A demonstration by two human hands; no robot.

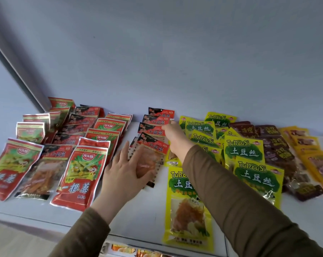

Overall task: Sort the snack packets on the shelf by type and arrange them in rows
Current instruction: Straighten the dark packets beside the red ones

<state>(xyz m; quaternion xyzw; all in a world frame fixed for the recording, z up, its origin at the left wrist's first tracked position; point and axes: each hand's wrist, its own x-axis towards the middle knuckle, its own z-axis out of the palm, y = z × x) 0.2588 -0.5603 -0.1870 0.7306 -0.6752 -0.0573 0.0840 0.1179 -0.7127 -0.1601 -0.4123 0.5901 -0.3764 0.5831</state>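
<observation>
Snack packets lie in rows on a white shelf [138,216]. In the middle runs a row of red-and-black packets [158,120]. My left hand [123,171] rests flat, fingers apart, on the nearest red-and-black packet [151,160] of that row. My right hand [172,135] reaches further back and pinches the right edge of a red-and-black packet in the same row. Left of them lie red-and-green packets [82,175] and more red-and-black ones [45,167]. Yellow-green packets [257,175] lie to the right.
Dark brown packets [279,149] and orange-yellow packets [316,162] fill the far right of the shelf. A grey wall stands behind. The shelf's front edge runs along the bottom, with more packets [131,250] on a lower level.
</observation>
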